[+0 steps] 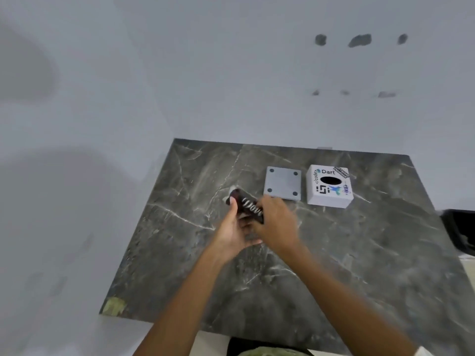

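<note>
Worked over the marble bench [359, 265], left of the white stickered box [329, 195], past the grey square plate [282, 183]. Gripped, with left hand [235, 232] and right hand [275, 224], fingers curled round it, a dark wrapped bar [248, 205].

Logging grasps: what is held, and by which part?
Both hold a dark packet with white lettering: the left hand cradles its left side, thumb near the far end; the right hand grips its near end.

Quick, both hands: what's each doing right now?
Left hand: holding the dark brown packet with white lettering, thumb on top.
Right hand: gripping the same packet's near end.
</note>
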